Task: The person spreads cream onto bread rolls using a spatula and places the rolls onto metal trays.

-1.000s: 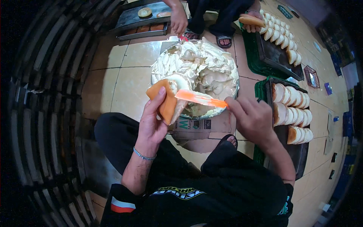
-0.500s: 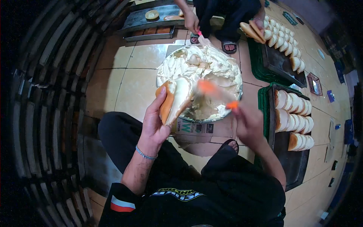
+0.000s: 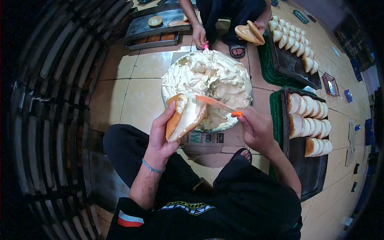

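Left hand (image 3: 161, 134) grasping split bun (image 3: 175, 121), right hand (image 3: 256, 128) gripping orange spatula (image 3: 218, 105) — swung back to bun, spreading apparently resumed.

Buns (image 3: 308, 126) stand on trays (image 3: 306, 173) right of cream (image 3: 186, 76)

a split golden bun (image 3: 186, 119), cream-smeared inside, tilts under an orange spatula (image 3: 218, 105) near heaped pale cream (image 3: 188, 74).

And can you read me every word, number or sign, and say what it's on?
I won't copy the wording, but print shows here:
Cardboard at the near edge of the cream bowl: green lettering and dark print, the smallest bits too tiny to read.
Black shirt: white and yellow lettering.
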The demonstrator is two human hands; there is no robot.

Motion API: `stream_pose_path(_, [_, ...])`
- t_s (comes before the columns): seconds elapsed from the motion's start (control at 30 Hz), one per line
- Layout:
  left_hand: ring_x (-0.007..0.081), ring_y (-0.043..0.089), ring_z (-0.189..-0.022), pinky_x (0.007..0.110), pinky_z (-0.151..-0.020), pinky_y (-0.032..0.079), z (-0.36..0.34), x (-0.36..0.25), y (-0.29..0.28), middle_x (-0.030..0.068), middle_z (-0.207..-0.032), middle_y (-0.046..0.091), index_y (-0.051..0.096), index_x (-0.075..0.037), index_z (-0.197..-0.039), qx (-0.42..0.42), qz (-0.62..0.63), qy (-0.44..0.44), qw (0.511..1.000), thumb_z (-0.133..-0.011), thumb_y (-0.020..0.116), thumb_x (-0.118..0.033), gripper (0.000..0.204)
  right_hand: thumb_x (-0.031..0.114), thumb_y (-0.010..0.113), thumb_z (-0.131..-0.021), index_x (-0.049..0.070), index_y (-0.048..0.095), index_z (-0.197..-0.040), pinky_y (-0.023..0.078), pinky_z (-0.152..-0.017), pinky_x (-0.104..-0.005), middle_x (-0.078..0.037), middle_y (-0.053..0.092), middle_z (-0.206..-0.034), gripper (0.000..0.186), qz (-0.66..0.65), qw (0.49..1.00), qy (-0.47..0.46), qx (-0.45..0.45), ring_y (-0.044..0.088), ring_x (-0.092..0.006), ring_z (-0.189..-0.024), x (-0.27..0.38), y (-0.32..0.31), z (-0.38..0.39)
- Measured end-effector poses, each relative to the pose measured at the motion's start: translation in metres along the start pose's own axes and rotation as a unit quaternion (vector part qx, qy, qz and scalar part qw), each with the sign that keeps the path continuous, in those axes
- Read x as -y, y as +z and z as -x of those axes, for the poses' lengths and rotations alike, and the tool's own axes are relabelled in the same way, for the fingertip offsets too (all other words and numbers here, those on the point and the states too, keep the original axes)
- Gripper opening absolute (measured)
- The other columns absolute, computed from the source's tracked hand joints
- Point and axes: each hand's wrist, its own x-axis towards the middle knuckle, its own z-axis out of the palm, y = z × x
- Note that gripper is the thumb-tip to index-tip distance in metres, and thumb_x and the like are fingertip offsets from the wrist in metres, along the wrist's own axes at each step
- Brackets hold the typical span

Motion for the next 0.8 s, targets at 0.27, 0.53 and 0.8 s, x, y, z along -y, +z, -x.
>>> stream_pose_path(0.27, [0.0306, 0.066, -0.106, 0.045, -0.087, 0.06, -0.008, -0.003, -0.01, 0.0185, -0.127, 0.058, 0.044, -0.004, -0.136, 0.104, -0.001, -0.005, 0.995, -0.102, 0.048, -0.029, 0.042, 0.001, 0.067, -0.078, 0.004, 0.064, -0.099, 0.047, -0.054, -0.0412, -0.012, 0.058, -0.072, 0.022, 0.025, 0.999, -0.038, -0.014, 0.06, -0.0309, -0.061, -0.004, 0.016, 0.03])
stream_pose_path(0.53, [0.02, 0.065, -0.106, 0.034, -0.096, 0.052, 0.003, 0.002, 0.001, 0.0122, -0.12, 0.063, 0.051, 0.002, -0.129, 0.013, -0.274, 0.128, 0.953, -0.089, 0.07, -0.014, 0.047, 0.008, 0.059, -0.093, 0.002, 0.068, -0.095, 0.047, -0.057, -0.0332, -0.012, 0.063, -0.075, 0.011, -0.068, 0.988, 0.131, -0.05, 0.061, -0.0221, -0.063, -0.008, 0.003, 0.037])
stream_pose_path(0.8, [0.0179, 0.063, -0.11, 0.031, -0.097, 0.051, -0.006, 0.024, 0.013, 0.0118, -0.12, 0.064, 0.054, 0.001, -0.125, 0.047, -0.515, 0.278, 0.81, -0.073, 0.082, 0.004, 0.059, 0.011, 0.056, -0.098, 0.0, 0.067, -0.099, 0.041, -0.056, -0.0295, -0.012, 0.062, -0.073, 0.016, -0.066, 0.976, 0.195, -0.067, 0.054, -0.0155, -0.06, 0.003, -0.004, 0.004])
